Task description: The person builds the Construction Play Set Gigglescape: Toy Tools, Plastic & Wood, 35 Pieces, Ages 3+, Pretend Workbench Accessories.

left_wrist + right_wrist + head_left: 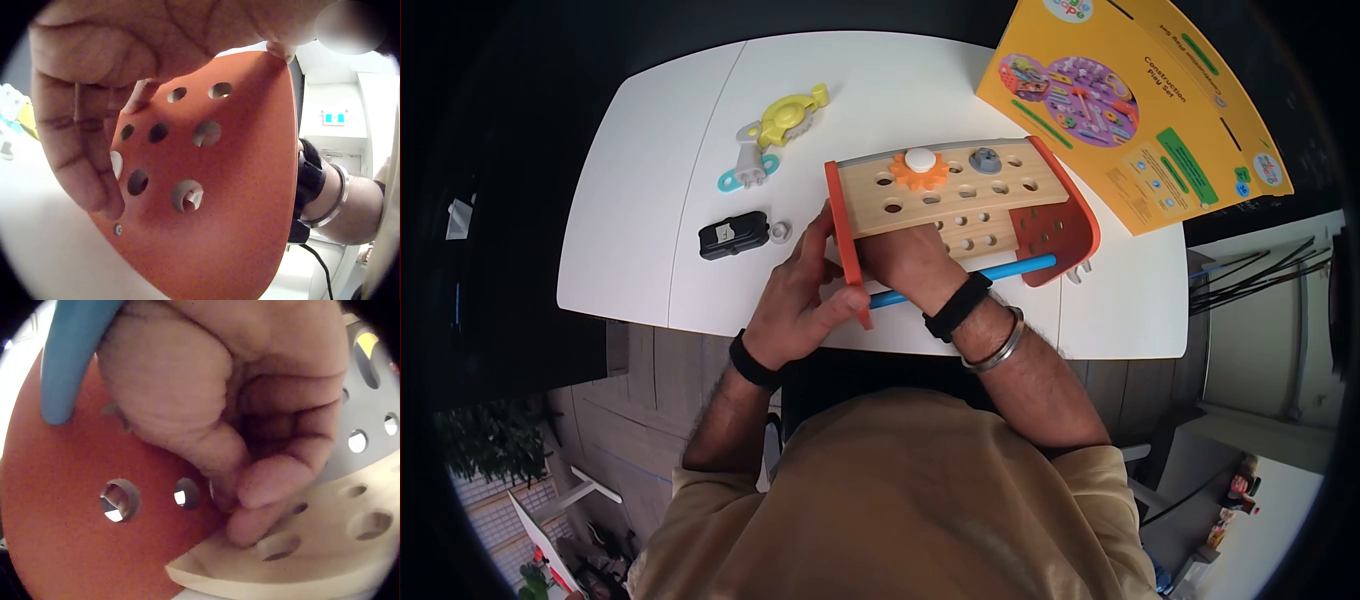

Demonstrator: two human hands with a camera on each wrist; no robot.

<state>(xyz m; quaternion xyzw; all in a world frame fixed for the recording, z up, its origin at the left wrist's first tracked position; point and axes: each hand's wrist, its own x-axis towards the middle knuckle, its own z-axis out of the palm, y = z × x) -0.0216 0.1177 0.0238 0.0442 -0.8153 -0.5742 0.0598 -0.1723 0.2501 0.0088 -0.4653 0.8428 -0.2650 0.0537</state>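
Note:
A toy workbench of pale wood (990, 207) stands on the table between red side panels. My left hand (795, 310) grips its left panel (846, 245), thumb at the front edge, fingers along the outer side; in the left wrist view, the fingers (78, 144) lie by the holed panel (244, 156). Below the top board, my right hand (915, 262) reaches inside, over the blue rod (1020, 268). In the right wrist view its curled fingers (275, 481) meet the thumb close to the panel's inner face (69, 506); whether they pinch anything is hidden.
On the workbench top sit an orange gear (919, 178) and a grey piece (985, 160). A yellow-green toy (785, 118), a grey and teal piece (750, 165) and a black device (733, 235) lie left. The yellow box (1140, 110) stands at the back right.

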